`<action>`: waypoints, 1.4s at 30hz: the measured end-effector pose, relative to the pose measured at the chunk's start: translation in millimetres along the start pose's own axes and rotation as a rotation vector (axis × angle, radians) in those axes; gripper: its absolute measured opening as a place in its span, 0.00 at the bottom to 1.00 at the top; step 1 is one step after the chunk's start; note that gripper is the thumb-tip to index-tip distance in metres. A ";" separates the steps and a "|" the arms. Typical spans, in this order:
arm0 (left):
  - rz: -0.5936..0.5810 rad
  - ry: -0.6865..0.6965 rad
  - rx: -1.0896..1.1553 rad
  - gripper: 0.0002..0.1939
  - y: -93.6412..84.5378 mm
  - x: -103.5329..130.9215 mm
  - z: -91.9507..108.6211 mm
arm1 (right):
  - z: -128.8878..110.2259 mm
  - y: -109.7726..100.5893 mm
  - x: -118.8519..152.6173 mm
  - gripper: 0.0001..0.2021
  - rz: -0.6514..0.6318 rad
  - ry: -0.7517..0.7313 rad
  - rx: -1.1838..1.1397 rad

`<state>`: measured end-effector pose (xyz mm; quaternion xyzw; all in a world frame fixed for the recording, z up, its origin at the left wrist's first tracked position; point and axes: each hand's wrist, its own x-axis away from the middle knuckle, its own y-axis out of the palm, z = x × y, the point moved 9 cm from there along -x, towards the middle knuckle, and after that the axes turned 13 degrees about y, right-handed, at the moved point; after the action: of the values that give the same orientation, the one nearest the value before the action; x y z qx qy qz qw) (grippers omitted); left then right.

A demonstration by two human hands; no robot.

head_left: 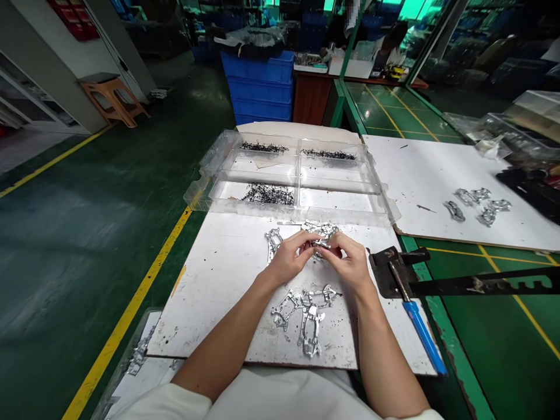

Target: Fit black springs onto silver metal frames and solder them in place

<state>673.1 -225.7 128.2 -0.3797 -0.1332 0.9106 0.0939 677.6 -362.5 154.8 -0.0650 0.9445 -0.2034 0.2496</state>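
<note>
My left hand [289, 254] and my right hand [348, 256] meet over the white board [223, 280], fingers closed around a small silver metal part [322, 244] whose details the fingers partly cover. Behind the fingertips lie more silver metal castings [326, 228]. One frame-like casting [273, 240] rests just left of my left hand. Nearer my body, several open-framed silver castings [310, 315] lie together between my forearms.
A clear divided tray [299, 175] with black wiry pieces [268, 193] spans the board's far end. On the right are a blue-handled tool [422, 335], a black metal bracket [387, 274] and more castings [490, 211]. Blue crates [258, 90] stand beyond; people sit behind.
</note>
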 end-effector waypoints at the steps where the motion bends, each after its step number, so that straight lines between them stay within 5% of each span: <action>1: -0.001 0.003 -0.002 0.13 0.5 0.2 0.0 | 0.0 -0.3 -0.2 0.17 0.000 0.003 0.002; 13: 0.032 -0.023 0.074 0.12 1.8 0.2 0.5 | -4.2 0.0 2.1 0.17 0.010 -0.014 -0.015; 23: 0.337 -0.141 0.540 0.14 -10.5 -5.6 -8.8 | -4.1 -2.1 3.0 0.12 0.099 -0.079 -0.028; 33: 0.363 -0.147 0.563 0.15 -10.2 -4.7 -9.5 | -17.0 -2.3 7.1 0.10 0.134 -0.189 -0.031; 42: 0.317 -0.217 0.515 0.18 -3.6 -3.0 -12.4 | 3.7 -8.2 1.0 0.09 0.149 -0.032 -0.155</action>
<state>684.3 -221.0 123.0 -0.2601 0.1531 0.9529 0.0288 678.8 -371.5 154.9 -0.0168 0.9556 -0.1096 0.2731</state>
